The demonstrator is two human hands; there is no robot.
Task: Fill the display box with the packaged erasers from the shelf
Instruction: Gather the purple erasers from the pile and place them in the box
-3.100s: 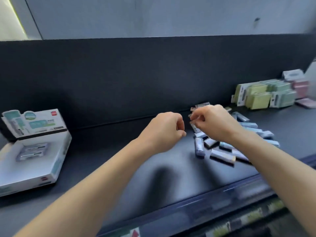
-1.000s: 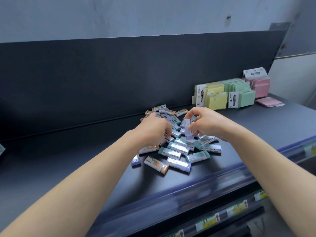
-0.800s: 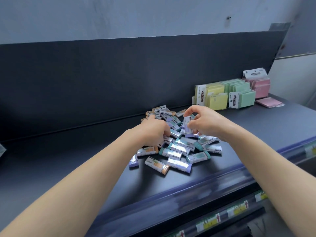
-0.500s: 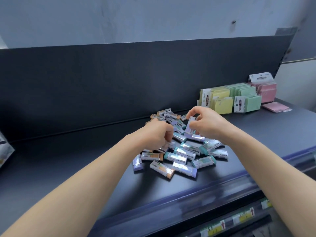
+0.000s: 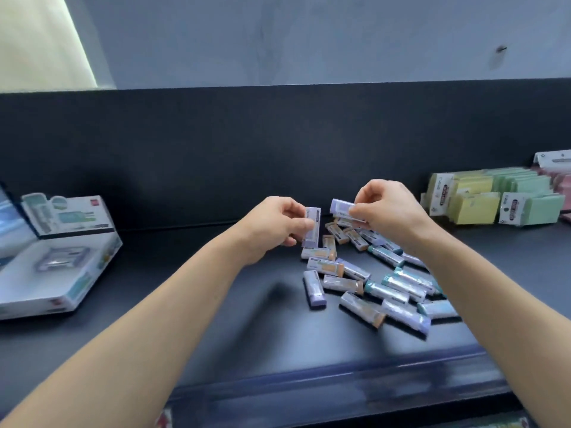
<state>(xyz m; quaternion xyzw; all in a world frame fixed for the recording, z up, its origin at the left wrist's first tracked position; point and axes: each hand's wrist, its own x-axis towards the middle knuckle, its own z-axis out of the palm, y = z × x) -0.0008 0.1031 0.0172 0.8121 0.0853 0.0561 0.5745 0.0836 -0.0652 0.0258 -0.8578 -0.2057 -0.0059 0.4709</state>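
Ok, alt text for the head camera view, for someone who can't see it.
The left hand grips an upright purple eraser and the right hand pinches a second purple eraser above a pile of erasers on a dark shelf. An open white display box sits far left; yellow and green notepad packs far right.

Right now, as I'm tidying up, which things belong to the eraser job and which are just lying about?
Job: display box; pile of packaged erasers; upright purple eraser in left hand; sideways purple eraser in right hand.
Lying about: yellow sticky-note packs; green sticky-note packs; pink packs.
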